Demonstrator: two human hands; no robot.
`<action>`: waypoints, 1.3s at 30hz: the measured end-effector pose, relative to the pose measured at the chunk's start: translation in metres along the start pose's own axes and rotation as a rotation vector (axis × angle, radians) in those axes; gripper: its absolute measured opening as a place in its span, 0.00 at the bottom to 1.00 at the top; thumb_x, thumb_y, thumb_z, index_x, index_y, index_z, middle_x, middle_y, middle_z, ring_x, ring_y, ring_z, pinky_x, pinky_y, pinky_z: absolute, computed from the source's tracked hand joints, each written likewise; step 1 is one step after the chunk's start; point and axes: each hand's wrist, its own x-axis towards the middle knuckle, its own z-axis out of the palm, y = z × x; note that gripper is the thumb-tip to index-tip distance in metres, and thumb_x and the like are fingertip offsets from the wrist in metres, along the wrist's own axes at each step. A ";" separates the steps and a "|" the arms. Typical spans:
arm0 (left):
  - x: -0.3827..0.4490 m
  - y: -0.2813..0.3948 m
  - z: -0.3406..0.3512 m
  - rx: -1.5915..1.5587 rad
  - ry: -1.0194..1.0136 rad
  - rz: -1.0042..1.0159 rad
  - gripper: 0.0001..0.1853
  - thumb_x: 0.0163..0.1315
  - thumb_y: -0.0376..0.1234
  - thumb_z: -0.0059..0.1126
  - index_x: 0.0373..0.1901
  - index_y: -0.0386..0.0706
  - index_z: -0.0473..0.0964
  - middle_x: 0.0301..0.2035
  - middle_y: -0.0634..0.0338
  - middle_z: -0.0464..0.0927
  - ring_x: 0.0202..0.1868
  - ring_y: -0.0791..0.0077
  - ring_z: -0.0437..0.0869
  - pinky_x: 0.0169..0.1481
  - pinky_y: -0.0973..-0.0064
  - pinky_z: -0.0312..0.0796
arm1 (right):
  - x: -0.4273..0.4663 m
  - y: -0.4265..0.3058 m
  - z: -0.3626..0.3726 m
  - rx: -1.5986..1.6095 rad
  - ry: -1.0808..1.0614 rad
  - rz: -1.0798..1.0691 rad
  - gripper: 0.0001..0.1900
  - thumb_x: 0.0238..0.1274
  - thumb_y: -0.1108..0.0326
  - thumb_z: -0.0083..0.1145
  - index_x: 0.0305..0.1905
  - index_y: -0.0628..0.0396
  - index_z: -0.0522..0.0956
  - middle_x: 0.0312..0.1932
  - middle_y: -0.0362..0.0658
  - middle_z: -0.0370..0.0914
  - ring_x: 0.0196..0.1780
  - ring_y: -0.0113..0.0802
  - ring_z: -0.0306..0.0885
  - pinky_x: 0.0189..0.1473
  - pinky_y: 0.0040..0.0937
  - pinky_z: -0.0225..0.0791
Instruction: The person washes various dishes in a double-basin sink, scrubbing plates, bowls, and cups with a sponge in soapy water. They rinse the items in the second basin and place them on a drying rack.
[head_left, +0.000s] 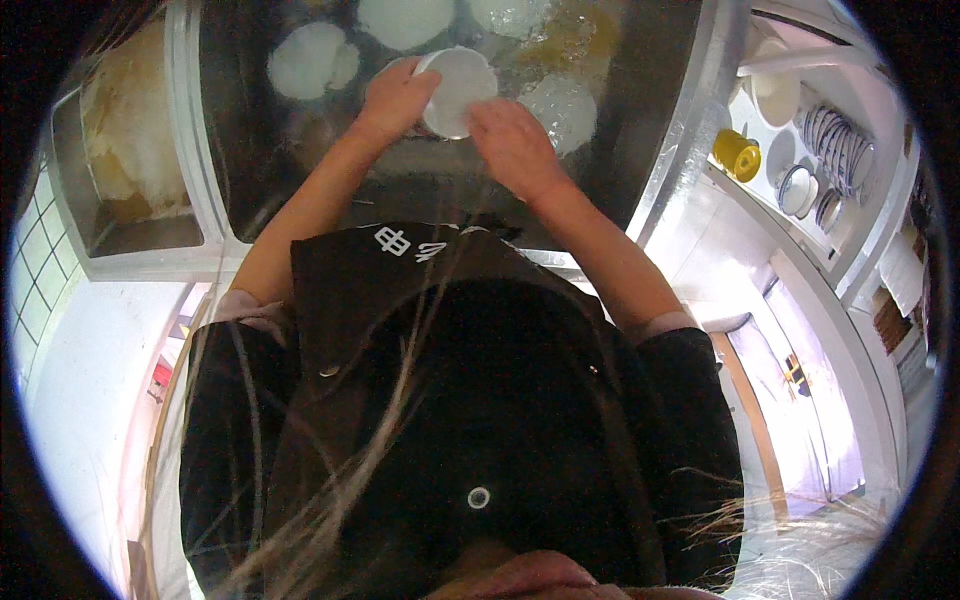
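Observation:
A white bowl is held tilted over a dark, water-filled sink. My left hand grips the bowl's left rim, with the thumb over the edge. At the lower right of the rim is my right hand, its fingers bent and blurred. Whether they pinch the bowl or only rub it cannot be told. Around both hands, round white dishes lie in the water: one to the left, one beyond the bowl, and one beside my right hand. Foam or bubbles float on the surface.
A second basin with cloudy, brownish contents adjoins on the left. Right of the metal sink rim, a shelf carries a row of blue-rimmed bowls, a yellow cylindrical object and a pale container.

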 end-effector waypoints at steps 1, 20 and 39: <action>0.006 -0.012 0.008 -0.045 0.081 0.040 0.27 0.63 0.44 0.50 0.59 0.36 0.70 0.47 0.49 0.80 0.50 0.60 0.83 0.52 0.62 0.75 | 0.001 0.004 0.001 -0.044 -0.064 0.018 0.12 0.56 0.70 0.53 0.44 0.58 0.79 0.46 0.51 0.76 0.50 0.53 0.75 0.54 0.49 0.69; 0.008 -0.018 0.002 -0.044 -0.156 0.042 0.18 0.64 0.43 0.55 0.43 0.37 0.75 0.28 0.55 0.80 0.23 0.67 0.80 0.29 0.69 0.73 | 0.011 0.010 -0.008 -0.332 -0.183 0.088 0.08 0.52 0.70 0.55 0.37 0.56 0.81 0.41 0.53 0.77 0.49 0.47 0.76 0.43 0.46 0.75; 0.008 -0.061 -0.026 0.725 0.406 0.074 0.20 0.51 0.33 0.52 0.46 0.33 0.75 0.41 0.39 0.82 0.47 0.41 0.83 0.54 0.53 0.74 | 0.030 -0.011 0.081 -0.194 -0.164 -0.133 0.09 0.51 0.69 0.55 0.35 0.60 0.83 0.39 0.53 0.80 0.45 0.51 0.78 0.50 0.47 0.71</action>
